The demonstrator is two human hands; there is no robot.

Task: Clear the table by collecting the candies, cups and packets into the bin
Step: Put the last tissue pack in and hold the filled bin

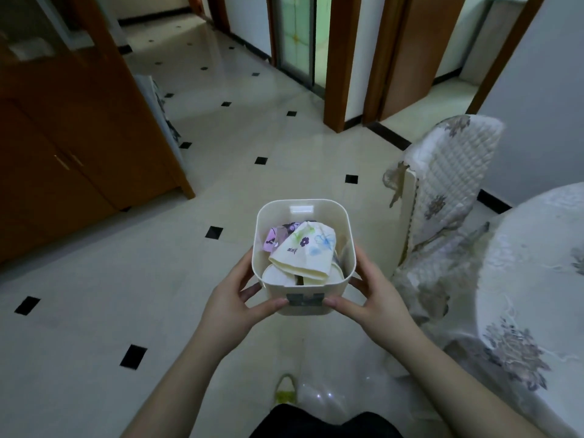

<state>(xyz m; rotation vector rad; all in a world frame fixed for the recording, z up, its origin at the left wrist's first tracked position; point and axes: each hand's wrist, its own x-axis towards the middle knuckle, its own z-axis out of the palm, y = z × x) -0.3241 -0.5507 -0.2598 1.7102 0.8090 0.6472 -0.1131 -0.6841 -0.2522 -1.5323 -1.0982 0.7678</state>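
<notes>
Both hands, left [232,306] and right [377,300], hold the bin [303,298], fingers wrapped around its sides. Between them lie a cup [279,276] and packets [303,251], so collecting looks mostly finished; little of the desk [534,279] shows.

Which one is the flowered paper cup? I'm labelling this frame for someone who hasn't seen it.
Start at the cream bin held over the tiled floor by the left hand and right hand. Inside, on top of the pile, lies the crushed paper cup. Unlike the purple packet behind it, it is cream with blue and purple flowers.
</notes>
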